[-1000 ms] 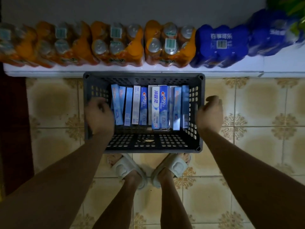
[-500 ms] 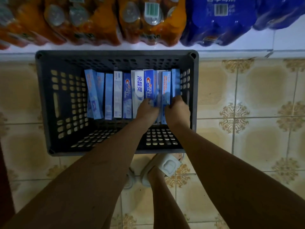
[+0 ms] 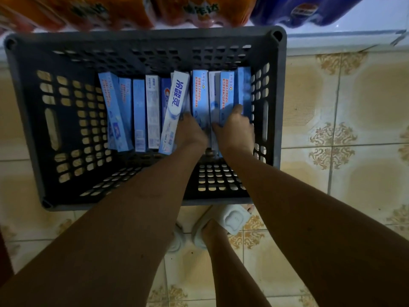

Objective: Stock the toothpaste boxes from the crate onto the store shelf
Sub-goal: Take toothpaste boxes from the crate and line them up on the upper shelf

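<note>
Both hands reached into the crate [image 3: 26,120]: the left hand [image 3: 190,131] and right hand [image 3: 235,127] had fingers tucked among the toothpaste boxes [image 3: 225,91] by the right wall, grip unclear.

The fingertips of the left hand [image 3: 192,131] are hidden between the toothpaste boxes [image 3: 200,96], so its grip cannot be told. The top edge cuts off the orange drink packs [image 3: 88,12] and the blue packs [image 3: 309,9]. The small print on the boxes is unreadable.
</note>
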`<state>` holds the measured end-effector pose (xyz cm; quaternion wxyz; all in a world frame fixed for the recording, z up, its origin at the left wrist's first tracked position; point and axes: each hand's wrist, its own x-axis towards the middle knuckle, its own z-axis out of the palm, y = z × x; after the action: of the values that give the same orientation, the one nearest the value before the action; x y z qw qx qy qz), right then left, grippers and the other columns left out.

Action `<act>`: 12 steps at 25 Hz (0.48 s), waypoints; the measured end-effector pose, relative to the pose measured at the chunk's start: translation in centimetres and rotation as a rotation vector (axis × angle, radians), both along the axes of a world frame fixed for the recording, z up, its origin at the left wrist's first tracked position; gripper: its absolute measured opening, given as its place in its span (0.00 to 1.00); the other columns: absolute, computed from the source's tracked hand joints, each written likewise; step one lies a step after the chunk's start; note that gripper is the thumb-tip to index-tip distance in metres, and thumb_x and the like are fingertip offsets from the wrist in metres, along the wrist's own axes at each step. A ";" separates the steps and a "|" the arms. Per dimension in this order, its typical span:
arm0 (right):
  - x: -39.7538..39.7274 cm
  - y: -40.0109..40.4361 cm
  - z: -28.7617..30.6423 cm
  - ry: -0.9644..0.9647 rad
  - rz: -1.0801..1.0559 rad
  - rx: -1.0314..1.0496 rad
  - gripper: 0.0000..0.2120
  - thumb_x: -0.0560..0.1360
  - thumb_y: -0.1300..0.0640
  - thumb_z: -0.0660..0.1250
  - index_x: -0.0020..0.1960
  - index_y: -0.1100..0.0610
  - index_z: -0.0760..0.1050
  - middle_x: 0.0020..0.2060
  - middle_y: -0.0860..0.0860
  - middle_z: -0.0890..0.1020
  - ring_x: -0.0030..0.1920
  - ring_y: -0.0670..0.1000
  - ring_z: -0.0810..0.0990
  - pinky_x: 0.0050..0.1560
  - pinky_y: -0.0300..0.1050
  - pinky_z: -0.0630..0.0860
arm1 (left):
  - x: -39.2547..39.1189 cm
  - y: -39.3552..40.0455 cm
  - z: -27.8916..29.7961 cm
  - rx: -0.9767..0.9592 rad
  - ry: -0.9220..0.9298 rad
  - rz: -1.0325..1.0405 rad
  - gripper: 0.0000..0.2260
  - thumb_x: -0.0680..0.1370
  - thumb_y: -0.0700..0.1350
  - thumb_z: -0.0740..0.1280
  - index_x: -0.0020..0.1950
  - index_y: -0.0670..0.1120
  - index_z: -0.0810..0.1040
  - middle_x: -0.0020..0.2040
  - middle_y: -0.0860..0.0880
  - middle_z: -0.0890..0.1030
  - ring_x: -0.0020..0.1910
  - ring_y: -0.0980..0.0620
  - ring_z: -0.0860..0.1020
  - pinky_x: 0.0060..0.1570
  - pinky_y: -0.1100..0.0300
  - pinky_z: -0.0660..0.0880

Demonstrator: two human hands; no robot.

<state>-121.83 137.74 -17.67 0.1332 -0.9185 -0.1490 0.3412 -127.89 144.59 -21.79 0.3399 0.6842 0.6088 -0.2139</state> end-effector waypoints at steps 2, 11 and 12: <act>-0.2 0.2 -0.4 -0.012 -0.015 0.023 0.27 0.77 0.55 0.68 0.70 0.60 0.61 0.53 0.59 0.81 0.53 0.60 0.82 0.52 0.57 0.81 | -0.2 0.4 0.1 -0.016 -0.039 -0.022 0.20 0.79 0.43 0.68 0.69 0.42 0.68 0.65 0.41 0.75 0.62 0.42 0.76 0.58 0.50 0.74; 2.1 -0.9 6.3 0.653 -0.704 0.349 0.05 0.80 0.60 0.60 0.50 0.55 0.75 0.43 0.50 0.78 0.39 0.46 0.76 0.41 0.40 0.73 | -3.6 3.5 9.4 -0.541 -0.445 0.446 0.30 0.66 0.41 0.74 0.66 0.43 0.68 0.56 0.47 0.79 0.54 0.49 0.79 0.49 0.53 0.79; 2.2 -1.1 7.9 0.716 -0.745 0.370 0.05 0.79 0.59 0.61 0.52 0.57 0.74 0.42 0.51 0.77 0.38 0.47 0.75 0.42 0.40 0.72 | -4.1 3.7 11.0 -0.557 -0.452 0.490 0.30 0.66 0.41 0.73 0.67 0.43 0.69 0.56 0.45 0.80 0.53 0.47 0.80 0.51 0.51 0.79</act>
<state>-119.60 136.68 -9.74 0.4469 -0.6968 0.1835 0.5301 -131.98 148.25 -10.80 0.6770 0.4315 0.5825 -0.1276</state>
